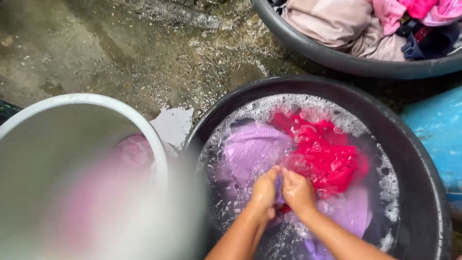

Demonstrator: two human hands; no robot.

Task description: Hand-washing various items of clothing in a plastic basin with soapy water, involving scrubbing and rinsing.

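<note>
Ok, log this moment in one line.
left hand: gripping purple cloth | right hand: same cloth | black tub: soapy water, red cloth

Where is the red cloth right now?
The red cloth soaks in the black basin, right of the purple cloth, just above the right hand.

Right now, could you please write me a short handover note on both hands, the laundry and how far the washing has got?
Left hand and right hand: both closed on a fold of the purple garment, knuckles together, in the black basin of soapy water.
A red garment soaks beside it.
Done: both pieces are wet and sudsy.
Left: more clothes wait in the grey basin behind; a white tub stands to the left.
</note>
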